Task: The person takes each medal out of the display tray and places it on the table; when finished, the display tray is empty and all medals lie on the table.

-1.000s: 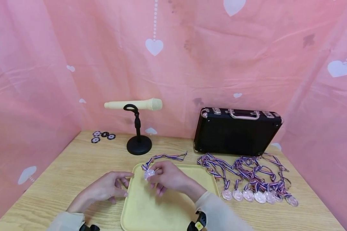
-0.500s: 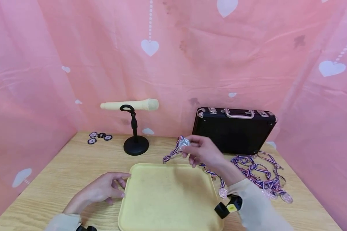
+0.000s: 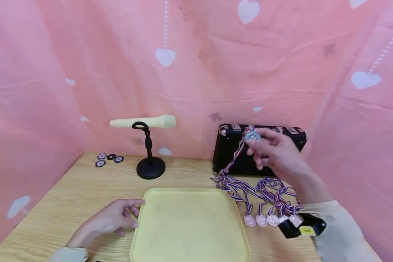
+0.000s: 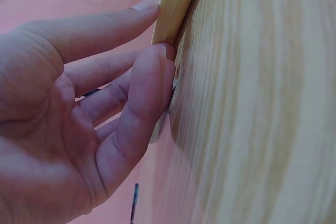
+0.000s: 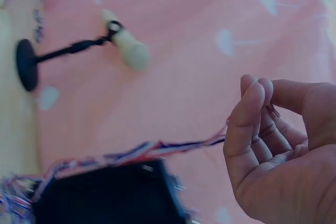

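Note:
My right hand [image 3: 278,149] pinches a silver medal [image 3: 252,137] between thumb and fingertips, raised in front of the black case [image 3: 230,156]. Its striped ribbon [image 3: 237,153] trails down to the left, toward other ribbons on the table. In the right wrist view the fingers mostly hide the medal, while the ribbon [image 5: 194,144] stretches away from them. My left hand [image 3: 116,218] lies beside the yellow tray [image 3: 190,225], its loosely bent fingers touching the left rim. The left wrist view puts fingertips right against the tray's side [image 4: 176,6].
Several medals [image 3: 261,220] lie in a row right of the tray, their tangled ribbons [image 3: 242,185] behind them. A cream microphone [image 3: 144,122] sits on a black stand [image 3: 150,168] at the back. Several poker chips [image 3: 111,157] lie at the back left. A pink curtain [image 3: 196,72] closes off the back.
My right hand has lifted the medal off the tray and carried it right and up to the case, ribbon trailing. The left hand stays at the tray's rim. The view has shifted slightly.

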The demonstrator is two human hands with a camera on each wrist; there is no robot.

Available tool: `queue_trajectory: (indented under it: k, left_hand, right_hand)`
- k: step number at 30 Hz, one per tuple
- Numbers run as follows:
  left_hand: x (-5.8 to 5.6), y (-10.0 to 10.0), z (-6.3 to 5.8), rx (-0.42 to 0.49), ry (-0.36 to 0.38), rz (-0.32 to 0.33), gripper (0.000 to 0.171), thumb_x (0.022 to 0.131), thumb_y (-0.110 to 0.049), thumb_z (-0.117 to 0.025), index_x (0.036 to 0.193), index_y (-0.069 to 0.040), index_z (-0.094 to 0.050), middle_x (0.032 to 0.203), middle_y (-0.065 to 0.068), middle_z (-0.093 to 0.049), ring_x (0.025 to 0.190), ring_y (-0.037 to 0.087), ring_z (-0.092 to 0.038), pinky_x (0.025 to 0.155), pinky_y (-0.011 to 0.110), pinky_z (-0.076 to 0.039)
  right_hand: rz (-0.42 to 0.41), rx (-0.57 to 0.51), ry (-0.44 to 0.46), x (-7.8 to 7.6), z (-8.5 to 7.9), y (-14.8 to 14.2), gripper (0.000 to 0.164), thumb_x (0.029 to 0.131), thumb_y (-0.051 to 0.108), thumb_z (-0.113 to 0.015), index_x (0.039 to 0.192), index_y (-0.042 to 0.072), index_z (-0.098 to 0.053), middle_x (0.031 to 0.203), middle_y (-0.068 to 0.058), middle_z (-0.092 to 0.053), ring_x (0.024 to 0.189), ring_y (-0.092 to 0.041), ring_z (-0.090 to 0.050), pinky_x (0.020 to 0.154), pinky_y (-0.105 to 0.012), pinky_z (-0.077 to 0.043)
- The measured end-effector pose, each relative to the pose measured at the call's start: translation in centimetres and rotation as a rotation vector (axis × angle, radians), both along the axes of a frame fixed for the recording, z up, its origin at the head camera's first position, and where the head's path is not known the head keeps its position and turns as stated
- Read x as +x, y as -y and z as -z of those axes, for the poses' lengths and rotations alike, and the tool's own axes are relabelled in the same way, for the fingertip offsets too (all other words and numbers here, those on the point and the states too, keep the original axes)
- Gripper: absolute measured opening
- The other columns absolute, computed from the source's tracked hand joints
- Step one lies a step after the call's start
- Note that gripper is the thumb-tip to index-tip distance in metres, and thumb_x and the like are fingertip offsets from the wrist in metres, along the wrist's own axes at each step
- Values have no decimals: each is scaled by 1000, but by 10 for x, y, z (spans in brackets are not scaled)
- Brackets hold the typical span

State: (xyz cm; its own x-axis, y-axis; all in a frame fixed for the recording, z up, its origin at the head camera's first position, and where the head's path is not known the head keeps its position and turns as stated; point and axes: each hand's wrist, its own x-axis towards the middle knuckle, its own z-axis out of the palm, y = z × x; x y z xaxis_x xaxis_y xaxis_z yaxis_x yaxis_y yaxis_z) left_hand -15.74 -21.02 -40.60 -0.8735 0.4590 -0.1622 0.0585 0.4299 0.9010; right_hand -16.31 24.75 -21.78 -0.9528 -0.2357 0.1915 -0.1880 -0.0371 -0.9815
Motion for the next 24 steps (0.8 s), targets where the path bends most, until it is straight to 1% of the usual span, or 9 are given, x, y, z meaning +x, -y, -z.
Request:
queue_trajectory:
  k: [4, 7, 11, 14, 17, 19, 22, 24]
  left_hand:
    - [1, 0, 2, -7, 6, -3, 72, 84, -1, -84, 150, 5, -53, 107, 10, -60, 81, 19, -57, 50, 32, -59]
    - [1, 1, 2, -9, 11, -10, 73, 84, -1, -84, 150, 5, -53, 107, 10, -60, 82, 20, -57, 50, 32, -59]
    - [0, 1, 1, -11, 8, -16, 73, 85, -1, -83, 151, 4, -53, 108, 10, -60, 82, 20, -57, 50, 32, -59]
    - [0, 2, 0, -18, 7, -18, 73, 85, -2, -84, 151, 4, -52, 109, 10, -60, 82, 20, -57, 51, 33, -59]
    - [0, 4, -1, -27, 14, -25, 73, 86, -2, -84, 151, 3, -52, 109, 10, -60, 83, 20, -57, 52, 34, -60]
    - [0, 4, -1, -31, 18, -28, 73, 86, -3, -84, 151, 3, -52, 110, 9, -60, 84, 20, -57, 52, 34, -60]
    - [0, 3, -2, -31, 22, -24, 72, 86, -3, -83, 151, 3, -52, 110, 9, -61, 85, 21, -57, 52, 33, -59]
    - [1, 2, -2, -30, 23, -18, 72, 86, -3, -83, 151, 3, -52, 110, 9, -61, 86, 22, -58, 51, 33, -59]
  right_hand:
    - [3, -130, -43, 6, -13, -31, 19, 107, 0, -57, 123, 6, -64, 83, -7, -75, 58, -15, -61, 50, -25, -55]
    - [15, -197, -68, 14, -20, -54, 21, 107, -3, -53, 122, 4, -65, 83, -9, -76, 59, -17, -63, 50, -26, -56]
    - [35, -243, -119, 25, -24, -80, 27, 107, -8, -49, 121, 2, -70, 83, -12, -78, 58, -19, -66, 50, -28, -59]
    - [51, -269, -141, 28, -24, -97, 30, 106, -11, -47, 120, 0, -71, 84, -14, -78, 58, -21, -68, 51, -30, -61]
    - [91, -273, -123, 23, -24, -118, 30, 106, -11, -47, 119, 1, -71, 85, -15, -78, 58, -21, -68, 52, -30, -61]
    - [144, -243, -91, 16, -25, -134, 28, 106, -8, -49, 116, 4, -72, 84, -13, -79, 58, -20, -67, 52, -29, -60]
    - [227, -202, -15, 6, -29, -162, 27, 107, -4, -53, 111, 10, -75, 83, -10, -78, 58, -18, -66, 53, -28, -60]
    - [283, -168, 12, 1, -29, -181, 25, 107, -1, -55, 108, 14, -75, 81, -7, -78, 57, -16, -67, 53, -27, -60]
